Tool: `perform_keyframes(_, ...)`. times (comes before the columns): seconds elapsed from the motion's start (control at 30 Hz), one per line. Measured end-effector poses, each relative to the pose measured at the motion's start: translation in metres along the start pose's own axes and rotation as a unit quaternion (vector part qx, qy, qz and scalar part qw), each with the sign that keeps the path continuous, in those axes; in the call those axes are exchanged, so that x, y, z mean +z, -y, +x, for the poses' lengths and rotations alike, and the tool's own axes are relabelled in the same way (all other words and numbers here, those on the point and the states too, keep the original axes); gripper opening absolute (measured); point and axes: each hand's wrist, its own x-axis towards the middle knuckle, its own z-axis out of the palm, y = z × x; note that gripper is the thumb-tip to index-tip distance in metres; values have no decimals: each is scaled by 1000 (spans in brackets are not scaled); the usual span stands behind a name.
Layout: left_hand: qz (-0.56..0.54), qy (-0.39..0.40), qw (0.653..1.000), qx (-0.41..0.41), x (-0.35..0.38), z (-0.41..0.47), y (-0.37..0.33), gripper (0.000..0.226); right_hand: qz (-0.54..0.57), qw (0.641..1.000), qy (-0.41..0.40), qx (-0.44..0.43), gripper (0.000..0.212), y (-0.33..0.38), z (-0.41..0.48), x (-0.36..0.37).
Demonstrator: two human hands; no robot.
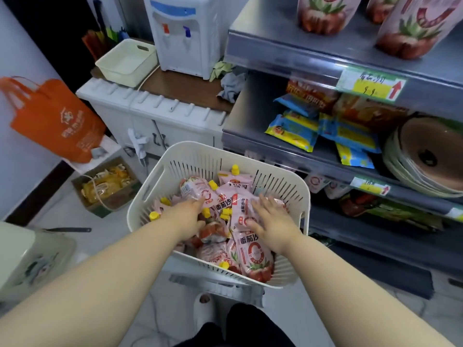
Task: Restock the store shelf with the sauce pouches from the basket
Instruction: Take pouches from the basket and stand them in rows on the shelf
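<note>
A cream slotted basket (295, 196) stands in front of me, filled with several pink tomato sauce pouches (253, 256) with yellow caps. Both of my hands are down inside it. My left hand (186, 216) lies on the pouches on the left side, its fingers curled around a pouch (198, 191). My right hand (271, 219) rests flat with fingers spread on top of the pouches on the right. To the right is the grey store shelf (275, 43); three of the same pouches (323, 13) stand upright on its top level.
Lower shelf levels hold blue-yellow snack packs (293, 128), a roll of bags (426, 156) and price tags. Behind the basket is a white cabinet (150, 113) with a water dispenser (180, 33) and an empty cream tub (127, 62). An orange bag (55, 121) hangs left; a carton (107, 186) sits on the floor.
</note>
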Motion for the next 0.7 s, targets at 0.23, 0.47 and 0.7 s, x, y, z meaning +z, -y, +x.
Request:
perform_keyframes(0.23, -38, 2, 998, -55, 28, 18, -9, 65, 19, 998, 57, -3, 67, -8, 3, 14)
perform_keyframes(0.47, -17, -19, 997, -69, 28, 37, -15, 63, 30, 995, 91, -22, 65, -9, 4, 24)
perform_keyframes(0.7, 106, -45, 992, -45, 23, 44, -11, 63, 9, 994, 105, -22, 66, -10, 10, 37)
